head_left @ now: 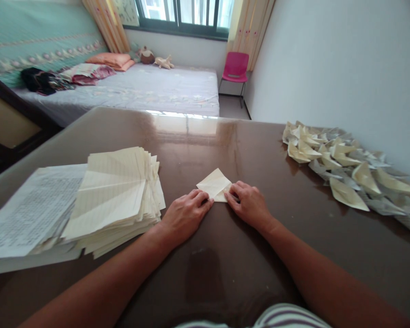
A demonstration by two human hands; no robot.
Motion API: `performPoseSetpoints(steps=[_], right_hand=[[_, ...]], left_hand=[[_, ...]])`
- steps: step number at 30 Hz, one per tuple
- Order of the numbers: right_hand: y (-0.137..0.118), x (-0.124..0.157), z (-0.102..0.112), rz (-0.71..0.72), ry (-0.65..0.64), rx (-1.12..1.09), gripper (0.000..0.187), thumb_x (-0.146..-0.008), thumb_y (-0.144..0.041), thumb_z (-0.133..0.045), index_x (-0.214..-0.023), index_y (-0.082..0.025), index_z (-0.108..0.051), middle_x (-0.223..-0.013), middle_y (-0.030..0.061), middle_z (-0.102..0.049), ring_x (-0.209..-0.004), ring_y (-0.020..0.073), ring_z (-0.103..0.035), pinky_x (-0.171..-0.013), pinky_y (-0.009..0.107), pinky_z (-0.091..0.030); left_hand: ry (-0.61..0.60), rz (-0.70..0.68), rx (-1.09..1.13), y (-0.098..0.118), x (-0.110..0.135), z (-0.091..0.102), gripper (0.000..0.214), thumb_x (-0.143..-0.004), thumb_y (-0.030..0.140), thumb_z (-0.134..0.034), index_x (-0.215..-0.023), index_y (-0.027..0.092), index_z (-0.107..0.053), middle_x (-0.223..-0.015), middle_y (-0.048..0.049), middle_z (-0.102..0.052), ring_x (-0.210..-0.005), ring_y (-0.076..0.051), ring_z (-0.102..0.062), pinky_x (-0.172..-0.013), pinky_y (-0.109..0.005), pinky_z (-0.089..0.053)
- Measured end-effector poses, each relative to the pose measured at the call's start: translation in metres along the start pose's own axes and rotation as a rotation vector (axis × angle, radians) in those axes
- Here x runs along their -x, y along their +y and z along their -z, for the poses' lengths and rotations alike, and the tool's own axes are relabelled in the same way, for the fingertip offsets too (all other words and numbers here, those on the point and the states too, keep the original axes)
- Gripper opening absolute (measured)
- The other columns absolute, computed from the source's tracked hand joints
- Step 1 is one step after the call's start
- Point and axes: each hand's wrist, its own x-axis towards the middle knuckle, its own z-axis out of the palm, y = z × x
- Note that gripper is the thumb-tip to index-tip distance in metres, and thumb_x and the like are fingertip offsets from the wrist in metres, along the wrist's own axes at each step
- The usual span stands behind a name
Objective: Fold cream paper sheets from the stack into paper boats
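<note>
A small cream sheet of folded paper lies on the brown table in front of me. My left hand presses its near left corner with curled fingers. On the near right corner rests my right hand, fingertips pinching the paper's edge. Both hands touch the paper and nearly meet each other.
A thick stack of creased cream sheets lies at the left, over printed pages. A heap of folded paper shapes runs along the right wall. Beyond the table are a bed and a pink chair.
</note>
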Motion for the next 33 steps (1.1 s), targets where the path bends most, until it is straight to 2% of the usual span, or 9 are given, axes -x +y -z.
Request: performPoseSetpoints(steps=[11, 17, 20, 23, 25, 27, 30, 33], right_hand=[[0.0, 0.0, -0.001, 0.006, 0.016, -0.001, 0.024, -0.091, -0.037, -0.05, -0.073, -0.021, -0.055, -0.079, 0.0009, -0.06, -0.075, 0.0152, -0.055, -0.065, 0.028, -0.029], [0.0, 0.001, -0.004, -0.001, 0.013, 0.006, 0.023, -0.091, -0.036, -0.05, -0.075, -0.021, -0.055, -0.08, 0.0005, -0.06, -0.076, 0.0156, -0.055, -0.066, 0.029, -0.03], [0.0, 0.003, -0.001, 0.005, 0.051, -0.005, 0.018, -0.091, -0.036, -0.052, -0.087, -0.021, -0.06, -0.089, 0.0025, -0.062, -0.082, 0.0171, -0.055, -0.069, 0.03, -0.032], [-0.005, 0.008, 0.009, 0.131, 0.095, 0.038, 0.022, -0.093, -0.033, -0.05, -0.11, -0.023, -0.061, -0.107, 0.0061, -0.062, -0.097, 0.0206, -0.052, -0.078, 0.033, -0.033], [-0.011, 0.015, 0.016, 0.24, 0.052, 0.099, 0.024, -0.095, -0.029, -0.047, -0.114, -0.026, -0.061, -0.111, 0.0063, -0.063, -0.099, 0.0219, -0.05, -0.082, 0.036, -0.031], [-0.018, 0.022, 0.021, 0.293, -0.017, 0.166, 0.027, -0.095, -0.024, -0.045, -0.119, -0.024, -0.06, -0.113, 0.0082, -0.063, -0.1, 0.0232, -0.05, -0.08, 0.037, -0.032], [-0.027, 0.032, 0.024, 0.277, -0.082, 0.274, 0.036, -0.093, -0.017, -0.045, -0.128, -0.018, -0.054, -0.115, 0.0123, -0.061, -0.1, 0.0258, -0.049, -0.074, 0.039, -0.033], [-0.03, 0.038, 0.029, 0.22, -0.121, 0.354, 0.036, -0.09, -0.012, -0.046, -0.124, -0.014, -0.057, -0.11, 0.0146, -0.062, -0.095, 0.0272, -0.051, -0.068, 0.041, -0.033]], left_hand=[[-0.05, 0.031, -0.124, 0.01, -0.003, -0.001, 0.026, -0.093, 0.021, -0.048, -0.117, 0.02, -0.057, -0.106, -0.0074, -0.058, -0.1, -0.021, -0.054, -0.078, -0.032, -0.051], [-0.078, 0.037, -0.178, 0.016, -0.006, 0.002, 0.034, -0.094, 0.021, -0.045, -0.128, 0.022, -0.051, -0.103, -0.0068, -0.058, -0.099, -0.022, -0.054, -0.075, -0.033, -0.05], [-0.075, 0.043, -0.18, 0.017, -0.007, 0.003, 0.033, -0.094, 0.021, -0.045, -0.127, 0.023, -0.052, -0.105, -0.007, -0.058, -0.1, -0.022, -0.053, -0.074, -0.033, -0.05], [-0.064, 0.044, -0.182, 0.016, -0.007, 0.002, 0.033, -0.093, 0.022, -0.047, -0.125, 0.022, -0.053, -0.105, -0.0072, -0.057, -0.1, -0.022, -0.052, -0.073, -0.032, -0.05], [-0.058, 0.046, -0.188, 0.016, -0.007, 0.001, 0.032, -0.093, 0.023, -0.049, -0.125, 0.023, -0.053, -0.105, -0.0071, -0.057, -0.1, -0.022, -0.052, -0.073, -0.032, -0.049], [-0.059, 0.046, -0.193, 0.015, -0.007, 0.001, 0.031, -0.093, 0.024, -0.05, -0.123, 0.023, -0.054, -0.104, -0.0065, -0.057, -0.099, -0.022, -0.051, -0.072, -0.031, -0.049], [-0.063, 0.044, -0.206, 0.015, -0.008, 0.002, 0.03, -0.093, 0.024, -0.049, -0.122, 0.024, -0.054, -0.103, -0.006, -0.058, -0.099, -0.022, -0.052, -0.072, -0.031, -0.048], [-0.07, 0.045, -0.223, 0.014, -0.007, 0.002, 0.031, -0.093, 0.024, -0.049, -0.124, 0.023, -0.053, -0.105, -0.0059, -0.058, -0.101, -0.022, -0.052, -0.073, -0.032, -0.049]])
